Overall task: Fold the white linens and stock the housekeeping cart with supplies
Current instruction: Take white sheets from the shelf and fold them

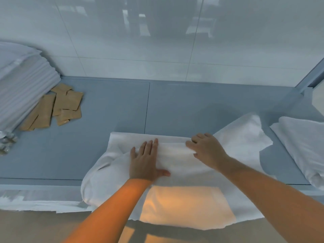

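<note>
A white towel (175, 186) lies partly folded on the grey counter (105, 120), its near part hanging over the front edge. My left hand (145, 160) lies flat on the towel with fingers straight and thumb spread, pressing it down. My right hand (205, 149) rests on the towel's folded far edge, fingers slightly bent over the fabric and touching it. One corner of the towel (245, 135) sticks out to the right beyond my right hand.
A stack of folded white linens (24, 88) sits at the far left, with several brown paper packets (57, 107) beside it. Small clear wrapped items (7, 142) lie at the left edge. Another white linen (301, 146) lies at the right. Glossy wall tiles stand behind.
</note>
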Tool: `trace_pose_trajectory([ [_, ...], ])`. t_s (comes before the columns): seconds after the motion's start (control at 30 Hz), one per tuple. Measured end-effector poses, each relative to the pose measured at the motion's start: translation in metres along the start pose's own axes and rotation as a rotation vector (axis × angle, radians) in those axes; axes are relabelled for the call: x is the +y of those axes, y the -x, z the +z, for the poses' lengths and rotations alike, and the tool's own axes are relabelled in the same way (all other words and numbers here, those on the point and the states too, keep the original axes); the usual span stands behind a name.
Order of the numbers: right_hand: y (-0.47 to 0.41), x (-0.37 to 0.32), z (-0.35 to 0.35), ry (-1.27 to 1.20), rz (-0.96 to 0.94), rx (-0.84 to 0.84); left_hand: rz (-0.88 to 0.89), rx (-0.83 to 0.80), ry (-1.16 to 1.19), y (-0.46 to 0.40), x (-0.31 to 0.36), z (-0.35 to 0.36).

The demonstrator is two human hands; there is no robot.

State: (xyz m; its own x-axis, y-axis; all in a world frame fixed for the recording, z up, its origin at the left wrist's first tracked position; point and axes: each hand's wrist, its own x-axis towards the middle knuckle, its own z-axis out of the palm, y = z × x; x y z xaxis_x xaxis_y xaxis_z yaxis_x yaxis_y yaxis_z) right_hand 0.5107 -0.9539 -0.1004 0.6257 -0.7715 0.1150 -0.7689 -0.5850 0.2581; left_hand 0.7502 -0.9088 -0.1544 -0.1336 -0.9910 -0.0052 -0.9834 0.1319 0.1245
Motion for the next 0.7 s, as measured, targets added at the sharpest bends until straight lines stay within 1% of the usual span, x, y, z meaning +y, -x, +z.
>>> trace_pose_trajectory([
  [0.03, 0.016, -0.009, 0.002, 0.032, -0.013, 0.120, 0.021, 0.011, 0.011, 0.003, 0.001, -0.003],
  [0.1, 0.043, -0.028, 0.010, 0.060, 0.018, 0.244, 0.085, 0.088, 0.071, 0.008, 0.002, -0.011],
  [0.13, 0.054, -0.037, 0.015, 0.058, 0.044, 0.263, 0.119, 0.155, 0.126, 0.006, 0.002, -0.017],
  [0.2, 0.073, -0.051, 0.027, 0.038, 0.091, 0.236, 0.150, 0.278, 0.189, -0.008, -0.001, -0.028],
  [0.23, 0.081, -0.057, 0.030, 0.013, 0.111, 0.203, 0.152, 0.269, 0.173, -0.020, -0.006, -0.034],
  [0.27, 0.088, -0.062, 0.033, -0.015, 0.129, 0.168, 0.148, 0.182, 0.132, -0.035, -0.012, -0.038],
  [0.33, 0.097, -0.069, 0.036, -0.047, 0.161, 0.105, 0.144, -0.124, 0.043, -0.057, -0.021, -0.037],
  [0.37, 0.099, -0.071, 0.035, -0.057, 0.179, 0.079, 0.147, -0.249, 0.016, -0.063, -0.024, -0.033],
  [0.4, 0.100, -0.073, 0.033, -0.064, 0.196, 0.067, 0.157, -0.310, 0.004, -0.064, -0.025, -0.027],
  [0.43, 0.101, -0.074, 0.031, -0.074, 0.211, 0.068, 0.164, -0.307, 0.005, -0.064, -0.024, -0.021],
  [0.53, 0.097, -0.072, 0.021, -0.106, 0.217, 0.022, 0.132, -0.177, 0.032, -0.065, -0.022, -0.012],
  [0.63, 0.098, -0.068, 0.013, -0.097, 0.196, -0.086, 0.140, -0.155, 0.127, -0.067, -0.020, -0.021],
  [0.7, 0.097, -0.067, 0.009, -0.111, 0.204, -0.098, 0.160, -0.107, 0.173, -0.065, -0.018, -0.026],
])
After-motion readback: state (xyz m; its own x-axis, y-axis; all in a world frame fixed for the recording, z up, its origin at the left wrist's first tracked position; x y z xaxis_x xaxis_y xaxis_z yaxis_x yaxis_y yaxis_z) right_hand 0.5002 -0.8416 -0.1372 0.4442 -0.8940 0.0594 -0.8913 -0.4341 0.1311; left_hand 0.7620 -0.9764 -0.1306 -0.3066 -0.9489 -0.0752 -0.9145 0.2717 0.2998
